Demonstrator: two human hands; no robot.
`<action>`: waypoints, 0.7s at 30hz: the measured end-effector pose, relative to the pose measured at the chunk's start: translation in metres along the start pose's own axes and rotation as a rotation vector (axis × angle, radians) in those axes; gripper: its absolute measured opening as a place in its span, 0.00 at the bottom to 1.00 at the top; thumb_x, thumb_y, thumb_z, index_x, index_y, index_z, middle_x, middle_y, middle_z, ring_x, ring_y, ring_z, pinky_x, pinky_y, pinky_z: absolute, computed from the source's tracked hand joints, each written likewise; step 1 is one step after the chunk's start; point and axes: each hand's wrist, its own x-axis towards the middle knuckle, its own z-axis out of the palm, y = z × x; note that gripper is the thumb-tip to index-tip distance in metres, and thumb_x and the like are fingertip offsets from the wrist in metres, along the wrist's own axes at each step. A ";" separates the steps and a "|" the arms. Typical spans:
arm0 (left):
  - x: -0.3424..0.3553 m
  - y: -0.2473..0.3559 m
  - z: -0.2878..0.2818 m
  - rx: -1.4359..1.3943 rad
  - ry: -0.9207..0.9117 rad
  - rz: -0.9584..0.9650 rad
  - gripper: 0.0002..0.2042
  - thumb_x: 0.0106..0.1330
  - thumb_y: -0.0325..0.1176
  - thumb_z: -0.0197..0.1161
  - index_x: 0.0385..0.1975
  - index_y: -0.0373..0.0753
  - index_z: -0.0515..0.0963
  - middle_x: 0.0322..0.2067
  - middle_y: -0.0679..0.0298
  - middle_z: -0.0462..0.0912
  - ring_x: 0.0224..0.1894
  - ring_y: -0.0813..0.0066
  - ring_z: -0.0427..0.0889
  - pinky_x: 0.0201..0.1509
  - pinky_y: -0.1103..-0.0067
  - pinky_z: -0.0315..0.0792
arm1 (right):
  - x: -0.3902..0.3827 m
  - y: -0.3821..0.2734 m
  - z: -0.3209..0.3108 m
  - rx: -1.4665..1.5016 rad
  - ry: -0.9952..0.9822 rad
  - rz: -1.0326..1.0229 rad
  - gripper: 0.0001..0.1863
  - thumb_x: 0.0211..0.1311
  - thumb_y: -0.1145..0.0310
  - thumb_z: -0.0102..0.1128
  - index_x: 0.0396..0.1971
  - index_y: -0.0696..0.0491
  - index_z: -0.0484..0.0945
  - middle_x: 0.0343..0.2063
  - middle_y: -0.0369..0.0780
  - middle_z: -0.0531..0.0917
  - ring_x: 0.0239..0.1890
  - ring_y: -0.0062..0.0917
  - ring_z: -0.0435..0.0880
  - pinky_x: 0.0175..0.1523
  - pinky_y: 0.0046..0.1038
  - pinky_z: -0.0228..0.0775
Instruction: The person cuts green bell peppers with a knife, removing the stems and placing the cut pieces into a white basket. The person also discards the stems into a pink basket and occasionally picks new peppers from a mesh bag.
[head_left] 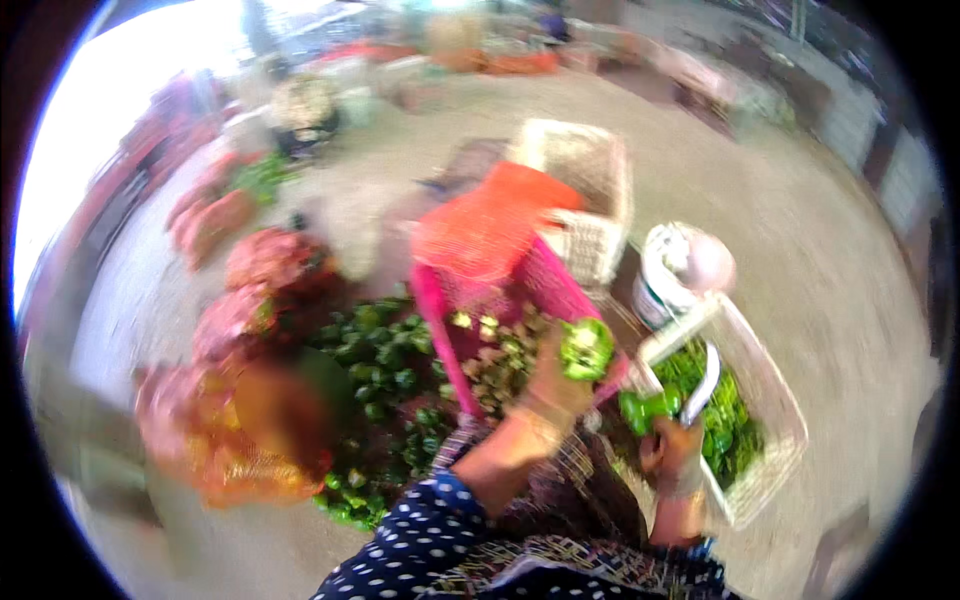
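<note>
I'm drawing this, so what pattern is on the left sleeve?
The left sleeve has white dots on dark blue, best seen in the head view.

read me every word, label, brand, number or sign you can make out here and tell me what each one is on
None can be read.
White bucket: dark marking, too blurred to tell if it's writing.
Pink crate, curved blade: no writing I can make out.

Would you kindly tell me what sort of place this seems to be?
It looks like a produce-handling shed or storage area, though I cannot be certain. Heaped green vegetables lie beside filled mesh sacks, and a white crate of greens stands near the right hand.
</note>
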 end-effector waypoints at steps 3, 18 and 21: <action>-0.006 -0.026 -0.018 -0.663 -0.092 -0.421 0.20 0.61 0.52 0.59 0.45 0.44 0.76 0.41 0.63 0.81 0.39 0.70 0.80 0.40 0.74 0.75 | 0.049 -0.003 -0.062 -0.144 0.037 -0.171 0.12 0.50 0.75 0.60 0.37 0.57 0.74 0.18 0.36 0.76 0.09 0.20 0.70 0.12 0.22 0.59; -0.072 -0.005 -0.020 0.491 -0.242 -0.203 0.11 0.65 0.33 0.55 0.41 0.33 0.76 0.36 0.60 0.79 0.38 0.75 0.75 0.44 0.78 0.69 | 0.020 0.084 0.010 -0.593 -0.295 -0.617 0.16 0.42 0.63 0.67 0.33 0.53 0.79 0.28 0.43 0.81 0.34 0.40 0.79 0.38 0.38 0.68; -0.085 -0.030 -0.030 0.030 -0.056 -0.427 0.09 0.65 0.32 0.54 0.38 0.33 0.76 0.33 0.63 0.78 0.34 0.77 0.74 0.39 0.80 0.68 | 0.019 0.075 0.017 -0.612 -0.334 -0.478 0.12 0.41 0.64 0.67 0.27 0.53 0.79 0.27 0.44 0.80 0.33 0.40 0.79 0.38 0.38 0.67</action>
